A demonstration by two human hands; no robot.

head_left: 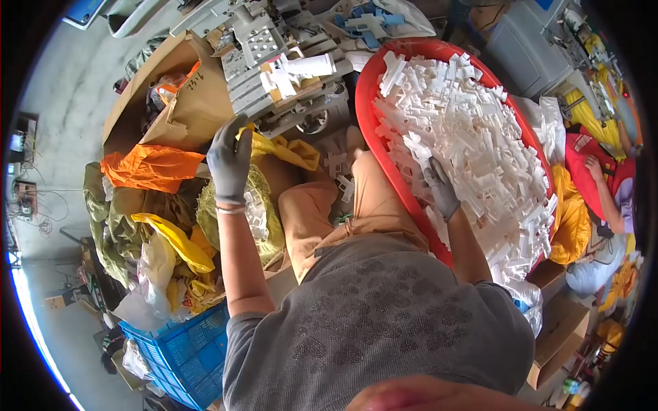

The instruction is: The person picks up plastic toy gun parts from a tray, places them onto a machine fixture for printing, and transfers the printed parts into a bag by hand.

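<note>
My left hand [231, 164], in a grey glove, is raised in front of the machine with its fingers apart and nothing in it. The grey-gloved right hand [441, 190] is over a red tub [365, 103] heaped with white plastic toy-gun parts [473, 144]. Its fingers close on one white toy-gun part [417, 148] at the tub's near left side. A white toy gun piece [295, 72] lies on the metal machine [257, 41] ahead of me. Below my left hand, a yellow-green mesh sack [260, 205] contains more white parts.
A cardboard box [195, 103] stands left of the machine, with an orange bag [152, 168] beneath. Yellow bags [181, 246] lie above a blue crate [181, 359]. Blue toy-gun pieces [370, 24] lie behind the tub. Another person in red [589, 161] is at far right.
</note>
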